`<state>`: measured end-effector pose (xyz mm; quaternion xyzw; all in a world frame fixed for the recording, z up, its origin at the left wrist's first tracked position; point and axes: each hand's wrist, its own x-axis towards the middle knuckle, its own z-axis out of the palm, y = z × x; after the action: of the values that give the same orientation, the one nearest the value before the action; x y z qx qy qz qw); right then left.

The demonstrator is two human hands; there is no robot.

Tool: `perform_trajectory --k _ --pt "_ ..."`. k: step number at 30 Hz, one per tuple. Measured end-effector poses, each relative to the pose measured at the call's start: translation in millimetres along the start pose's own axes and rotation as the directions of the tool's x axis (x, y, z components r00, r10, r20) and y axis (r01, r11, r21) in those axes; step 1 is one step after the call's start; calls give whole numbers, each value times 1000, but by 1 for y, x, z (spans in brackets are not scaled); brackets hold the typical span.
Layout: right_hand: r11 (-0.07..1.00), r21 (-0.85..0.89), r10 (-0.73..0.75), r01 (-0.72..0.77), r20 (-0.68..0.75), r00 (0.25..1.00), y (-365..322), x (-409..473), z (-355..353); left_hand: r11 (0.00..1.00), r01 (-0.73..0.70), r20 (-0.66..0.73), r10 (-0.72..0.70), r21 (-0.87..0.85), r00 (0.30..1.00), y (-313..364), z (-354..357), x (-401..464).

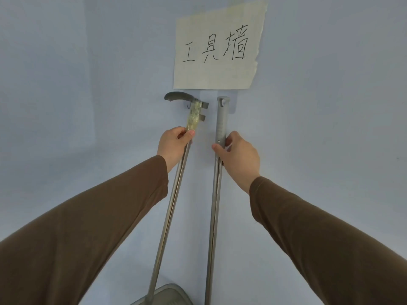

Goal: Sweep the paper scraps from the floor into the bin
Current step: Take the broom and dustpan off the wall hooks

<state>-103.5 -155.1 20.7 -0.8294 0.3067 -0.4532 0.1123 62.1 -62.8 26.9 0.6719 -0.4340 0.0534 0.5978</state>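
- Left hand (175,146): fingers and thumb curled round the dustpan handle (169,208), just below its tape-wrapped grip, left of the paper sign (217,48) and below it.
- Right hand (239,154): thumb and fingers closed round the broom handle (214,205), directly below the sign.
- Count: two long handles, both hanging from hooks under the sign; one sign; two brown sleeves (88,227).
- Dustpan tray (169,296): at the bottom edge, far below the sign.
- Paper scraps and bin: out of view.
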Motion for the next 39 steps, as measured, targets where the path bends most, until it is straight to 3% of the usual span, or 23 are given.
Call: perform_trajectory --k 7,10,15,20,23,26,29,34,39 --pt "998 63 22 -30 122 992 11 -41 -11 997 18 91 -25 75 996 -1 -18 -48" --pt "978 198 28 -67 191 981 20 -70 -18 990 58 139 -76 125 987 -6 -29 -84" --pt "818 494 57 -296 442 895 29 -141 -44 968 179 177 -211 178 961 -12 -40 -174" --pt "678 543 66 -496 628 776 46 -224 -75 897 442 212 -437 28 874 -6 -51 -287" --pt "585 531 52 -613 730 682 55 -272 -95 805 585 267 -544 -100 795 5 -63 -361" --pt "383 512 58 -769 817 573 60 -315 -110 686 677 290 -613 -267 735 21 -69 -428" --pt "210 445 103 -870 875 473 55 -352 -127 431 748 376 -670 -506 640 39 -75 -482" --pt "279 325 107 -904 925 365 44 -401 -140 165 844 590 -647 -510 483 56 -89 -548" --pt "231 219 72 -948 968 242 36 -453 -151 -14 869 721 -566 -495 401 70 -113 -609"
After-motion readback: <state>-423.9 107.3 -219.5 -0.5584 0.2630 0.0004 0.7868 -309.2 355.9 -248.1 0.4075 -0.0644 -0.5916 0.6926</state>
